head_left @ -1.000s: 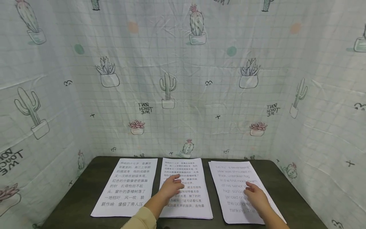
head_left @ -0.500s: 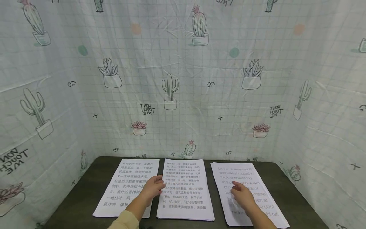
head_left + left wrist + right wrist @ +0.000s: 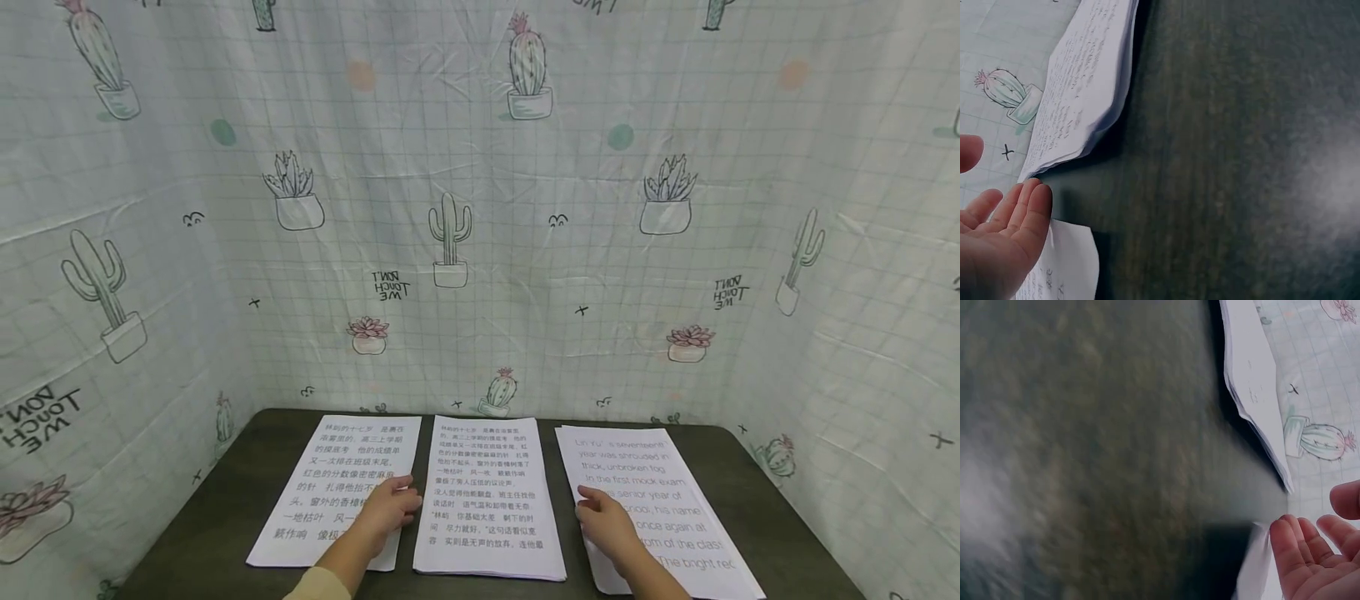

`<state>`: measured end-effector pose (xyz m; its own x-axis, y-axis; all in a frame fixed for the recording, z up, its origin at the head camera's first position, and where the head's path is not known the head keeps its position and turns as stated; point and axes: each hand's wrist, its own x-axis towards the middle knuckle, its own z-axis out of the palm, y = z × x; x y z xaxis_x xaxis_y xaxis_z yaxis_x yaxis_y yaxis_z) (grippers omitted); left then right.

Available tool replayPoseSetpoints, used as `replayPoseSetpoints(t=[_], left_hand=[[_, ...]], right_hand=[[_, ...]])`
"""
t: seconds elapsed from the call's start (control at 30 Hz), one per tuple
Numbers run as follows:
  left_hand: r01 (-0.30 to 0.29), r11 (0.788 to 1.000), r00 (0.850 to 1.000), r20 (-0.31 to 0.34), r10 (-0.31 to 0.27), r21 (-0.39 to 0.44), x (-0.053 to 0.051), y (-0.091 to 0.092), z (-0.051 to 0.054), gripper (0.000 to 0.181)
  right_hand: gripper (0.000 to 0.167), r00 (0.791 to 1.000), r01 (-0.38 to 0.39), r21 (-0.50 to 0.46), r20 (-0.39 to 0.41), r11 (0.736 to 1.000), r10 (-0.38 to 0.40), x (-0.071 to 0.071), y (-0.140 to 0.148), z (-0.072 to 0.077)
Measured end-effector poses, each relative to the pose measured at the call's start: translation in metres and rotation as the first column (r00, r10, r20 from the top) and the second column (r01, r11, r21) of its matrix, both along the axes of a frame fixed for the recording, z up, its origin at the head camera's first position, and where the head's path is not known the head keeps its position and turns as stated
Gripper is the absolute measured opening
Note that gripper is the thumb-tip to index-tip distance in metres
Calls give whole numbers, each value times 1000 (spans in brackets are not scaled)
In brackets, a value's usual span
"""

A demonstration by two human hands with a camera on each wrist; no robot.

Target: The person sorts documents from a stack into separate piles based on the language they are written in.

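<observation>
Three stacks of printed white paper lie side by side. My left hand (image 3: 386,508) is at the right edge of the left stack (image 3: 315,508), which bears large Chinese print. At the left edge of the right stack (image 3: 682,483), with English print, is my right hand (image 3: 606,525). Between the hands lies the middle stack (image 3: 487,500), covered in smaller Chinese print. In the left wrist view the left hand's fingers (image 3: 1034,215) are extended, thumb apart. The right hand's fingers (image 3: 1291,550) look likewise in the right wrist view. Neither hand grips a sheet; whether the fingertips touch paper I cannot tell.
The stacks rest on a dark table (image 3: 202,508) with rounded far corners. A pale curtain (image 3: 480,333) printed with cacti hangs around its back and sides. Narrow strips of table separate the stacks.
My left hand has moved left from over the middle stack to the left stack's right edge. My right hand has moved left across the right stack to its left edge. The view has shifted slightly.
</observation>
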<state>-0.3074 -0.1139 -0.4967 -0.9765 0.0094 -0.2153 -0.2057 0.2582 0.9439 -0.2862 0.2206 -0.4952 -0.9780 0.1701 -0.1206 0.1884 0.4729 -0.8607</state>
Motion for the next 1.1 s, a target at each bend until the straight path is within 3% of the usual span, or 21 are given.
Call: replayPoseSetpoints(t=[0.27, 0.67, 0.8, 1.1], left_hand=[[25, 1000, 999, 26, -25, -14, 5, 1, -4, 58], [71, 996, 997, 14, -72, 45, 9, 1, -12, 59], [86, 995, 996, 25, -87, 47, 10, 2, -13, 58], [84, 996, 996, 13, -84, 24, 16, 4, -15, 53]], right_hand=[[50, 999, -39, 10, 25, 999, 39, 6, -7, -6], [50, 995, -77, 20, 68, 997, 75, 13, -17, -6], [48, 993, -79, 48, 96, 996, 74, 15, -20, -9], [40, 994, -99, 149, 68, 984, 90, 20, -26, -13]])
